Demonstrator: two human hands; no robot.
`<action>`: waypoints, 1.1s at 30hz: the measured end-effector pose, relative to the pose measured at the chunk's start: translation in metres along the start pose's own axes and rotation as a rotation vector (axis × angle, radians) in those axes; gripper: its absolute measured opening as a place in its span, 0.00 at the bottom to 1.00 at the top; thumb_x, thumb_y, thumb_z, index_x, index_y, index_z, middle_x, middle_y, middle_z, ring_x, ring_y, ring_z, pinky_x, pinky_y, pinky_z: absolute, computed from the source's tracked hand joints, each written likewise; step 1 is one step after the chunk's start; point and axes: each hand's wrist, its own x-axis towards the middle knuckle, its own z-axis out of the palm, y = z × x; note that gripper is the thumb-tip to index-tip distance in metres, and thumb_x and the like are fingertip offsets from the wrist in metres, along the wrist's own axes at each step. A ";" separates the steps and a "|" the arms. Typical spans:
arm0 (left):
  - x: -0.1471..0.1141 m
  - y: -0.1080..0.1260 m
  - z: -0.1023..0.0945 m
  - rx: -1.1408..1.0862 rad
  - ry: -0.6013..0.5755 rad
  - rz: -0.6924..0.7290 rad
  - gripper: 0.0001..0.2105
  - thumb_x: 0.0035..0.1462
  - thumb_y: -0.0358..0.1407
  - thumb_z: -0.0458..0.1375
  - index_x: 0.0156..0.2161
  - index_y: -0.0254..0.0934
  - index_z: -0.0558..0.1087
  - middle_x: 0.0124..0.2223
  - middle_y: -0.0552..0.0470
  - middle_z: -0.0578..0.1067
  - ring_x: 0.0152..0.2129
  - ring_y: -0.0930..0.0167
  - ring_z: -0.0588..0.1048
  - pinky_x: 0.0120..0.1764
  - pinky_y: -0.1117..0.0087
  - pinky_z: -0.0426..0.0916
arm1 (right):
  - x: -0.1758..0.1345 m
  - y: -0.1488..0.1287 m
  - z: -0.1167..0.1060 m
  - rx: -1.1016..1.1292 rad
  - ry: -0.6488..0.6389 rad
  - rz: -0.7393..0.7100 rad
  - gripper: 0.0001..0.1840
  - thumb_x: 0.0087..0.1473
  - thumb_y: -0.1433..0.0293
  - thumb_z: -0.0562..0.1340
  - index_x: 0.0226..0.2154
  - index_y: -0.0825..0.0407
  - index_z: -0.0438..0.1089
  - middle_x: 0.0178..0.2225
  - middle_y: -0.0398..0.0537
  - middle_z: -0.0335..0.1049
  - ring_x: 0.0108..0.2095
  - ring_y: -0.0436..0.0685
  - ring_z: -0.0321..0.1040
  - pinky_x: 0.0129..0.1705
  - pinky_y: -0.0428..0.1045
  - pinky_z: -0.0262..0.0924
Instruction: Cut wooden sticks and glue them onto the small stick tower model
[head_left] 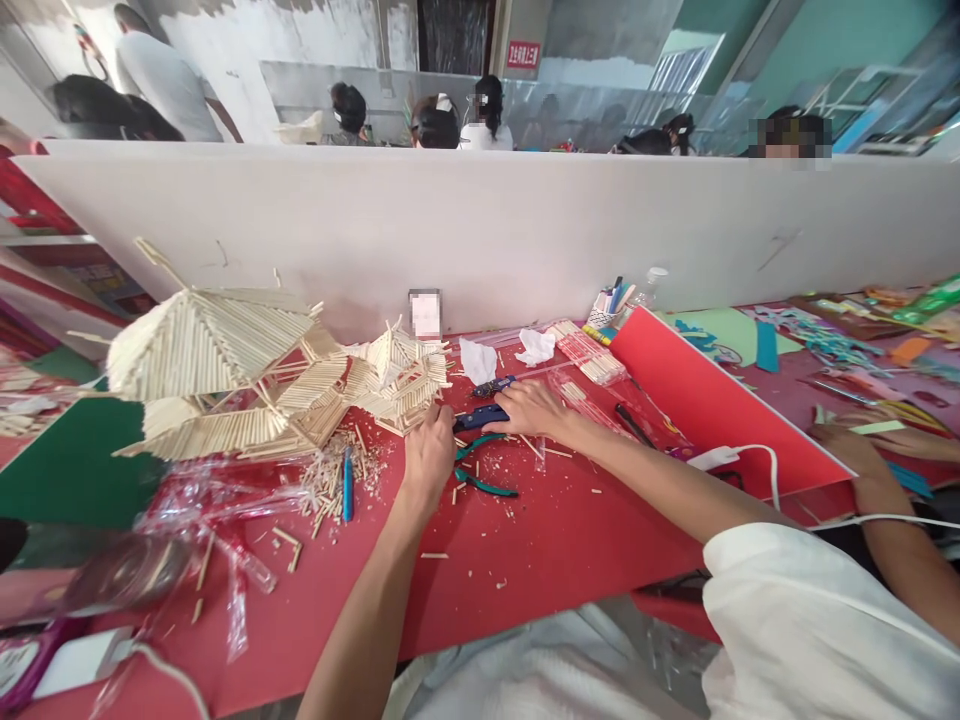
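Observation:
My right hand [529,410] is closed around a dark blue hand tool [484,417], whose exact kind I cannot make out. My left hand [431,450] is closed at the left end of that tool, and whatever its fingers pinch is hidden. Just beyond it stands a small pagoda-like model of wooden sticks [397,375]. It adjoins a larger stick-built pavilion [214,345] with a sloped roof. Teal-handled pliers [487,487] lie open beneath my hands. Behind the blue tool rests another dark tool with a blue handle [495,386].
Loose cut sticks [330,500] and a blue pen-like tool [347,485] lie on the red table [540,560]. Bundled sticks [589,352], white tissues [478,360] and a red board [720,400] stand beyond. Another person's arm [892,500] is at right. A white partition [525,230] closes the back.

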 end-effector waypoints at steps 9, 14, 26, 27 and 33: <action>-0.003 0.005 -0.001 -0.026 -0.034 -0.015 0.12 0.69 0.30 0.46 0.45 0.36 0.72 0.46 0.43 0.77 0.39 0.63 0.78 0.36 0.67 0.68 | -0.002 0.001 0.005 -0.037 -0.017 0.022 0.36 0.61 0.42 0.55 0.35 0.59 0.78 0.35 0.60 0.80 0.35 0.64 0.76 0.33 0.50 0.53; -0.002 0.005 0.004 -0.093 -0.067 -0.029 0.10 0.68 0.30 0.49 0.43 0.36 0.73 0.44 0.42 0.78 0.40 0.64 0.78 0.39 0.67 0.67 | -0.001 0.004 0.001 -0.065 -0.115 -0.014 0.35 0.61 0.44 0.56 0.36 0.59 0.79 0.35 0.62 0.81 0.36 0.67 0.77 0.32 0.50 0.55; 0.011 -0.011 0.023 -0.874 0.018 0.049 0.04 0.64 0.34 0.55 0.37 0.39 0.70 0.32 0.52 0.76 0.30 0.69 0.74 0.37 0.69 0.66 | -0.031 -0.005 -0.022 -0.008 -0.131 0.433 0.37 0.66 0.44 0.50 0.44 0.61 0.75 0.40 0.66 0.79 0.42 0.71 0.76 0.42 0.57 0.63; 0.013 -0.012 0.026 -1.006 -0.022 0.039 0.05 0.63 0.36 0.56 0.36 0.38 0.70 0.31 0.52 0.76 0.29 0.70 0.74 0.37 0.69 0.67 | -0.037 -0.007 -0.020 0.001 -0.109 0.477 0.36 0.66 0.45 0.50 0.46 0.61 0.74 0.42 0.66 0.78 0.44 0.71 0.75 0.44 0.58 0.62; 0.016 -0.014 0.032 -1.490 -0.179 -0.090 0.17 0.50 0.46 0.69 0.38 0.36 0.74 0.33 0.52 0.77 0.31 0.70 0.77 0.39 0.67 0.73 | -0.063 -0.024 0.000 0.026 -0.100 0.648 0.32 0.67 0.49 0.52 0.50 0.63 0.69 0.49 0.71 0.73 0.52 0.73 0.68 0.52 0.62 0.57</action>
